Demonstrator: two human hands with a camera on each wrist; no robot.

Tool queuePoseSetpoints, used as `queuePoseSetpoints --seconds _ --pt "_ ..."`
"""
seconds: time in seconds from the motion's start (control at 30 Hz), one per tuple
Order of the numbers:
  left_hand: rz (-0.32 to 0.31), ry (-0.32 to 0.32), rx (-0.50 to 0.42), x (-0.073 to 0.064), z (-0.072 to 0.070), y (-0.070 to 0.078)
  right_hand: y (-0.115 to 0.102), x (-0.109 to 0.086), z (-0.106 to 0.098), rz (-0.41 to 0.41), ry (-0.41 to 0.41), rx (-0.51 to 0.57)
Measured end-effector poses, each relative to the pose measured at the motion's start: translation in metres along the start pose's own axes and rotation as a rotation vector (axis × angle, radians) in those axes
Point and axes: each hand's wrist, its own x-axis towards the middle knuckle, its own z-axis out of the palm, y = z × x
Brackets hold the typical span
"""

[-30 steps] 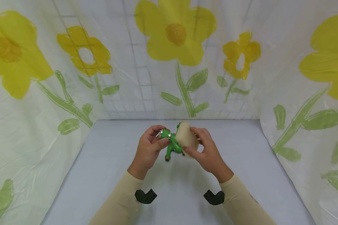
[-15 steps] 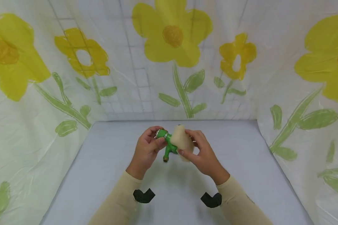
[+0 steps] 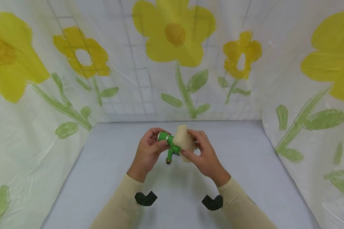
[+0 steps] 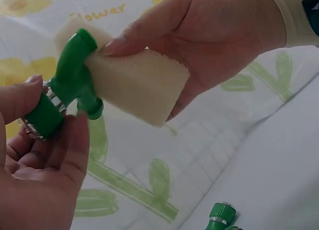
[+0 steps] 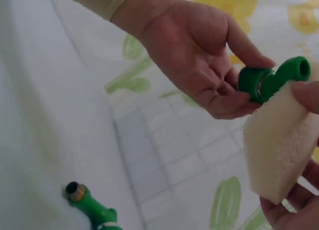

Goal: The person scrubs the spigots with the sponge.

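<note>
My left hand holds a green tap by its ribbed, silver-ringed end, thumb on one side and fingers on the other. A cream sponge is gripped in my right hand, thumb against its near face. In the left wrist view the sponge lies against the tap's body, beside its curved spout. The right wrist view shows the spout's open mouth just above the sponge's upper edge. Both things are held up off the table.
A second green tap lies on the pale table below the hands, partly hidden by them in the head view; its brass-coloured threaded end shows in the right wrist view. A white flower-printed curtain closes off the back and sides.
The sponge has tilted and shifted slightly along the tap, and the tap has turned a little, its silver end facing less toward the head camera. Both hands keep their grip.
</note>
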Motion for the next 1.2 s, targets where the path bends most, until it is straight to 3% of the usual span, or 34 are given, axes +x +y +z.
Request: queuePoseSetpoints --seconds 0.13,0.27,0.37,0.53,0.6,0.7,0.8,0.87,0.93,1.07,1.13,1.2 --pt "-0.073 -0.050 0.138 -0.001 0.001 0.000 -0.001 0.007 -0.004 -0.019 0.076 -0.012" --pt "-0.111 -0.068 0.204 -0.004 0.005 -0.001 0.004 0.012 -0.004 0.064 0.176 -0.056" --pt "-0.105 -0.022 0.172 -0.005 0.005 -0.002 0.003 0.009 -0.001 0.075 0.140 -0.038" --pt "-0.086 0.027 0.073 -0.003 0.002 -0.003 -0.006 0.005 0.003 -0.031 0.051 -0.016" --pt "-0.083 0.019 0.038 -0.003 0.003 -0.002 -0.005 0.008 0.002 -0.044 0.094 -0.057" --pt "-0.083 0.003 0.013 -0.004 0.003 -0.002 0.001 0.011 0.000 0.007 0.177 -0.106" --pt "-0.082 0.010 0.000 -0.006 0.003 -0.004 0.004 0.009 0.004 0.044 0.192 -0.095" --pt "-0.090 0.038 0.009 -0.007 0.003 -0.007 0.001 0.005 0.009 -0.002 0.150 -0.092" --pt "-0.109 0.061 0.035 -0.007 0.002 -0.010 -0.006 0.001 0.015 -0.102 0.096 -0.121" --pt "-0.144 0.072 0.096 -0.006 0.002 -0.013 -0.011 0.001 0.017 -0.308 0.075 -0.274" --pt "-0.143 0.060 0.105 -0.006 0.003 -0.013 -0.006 0.003 0.012 -0.330 0.129 -0.350" --pt "-0.135 0.057 0.113 -0.006 0.004 -0.012 0.004 0.005 0.006 -0.280 0.198 -0.401"
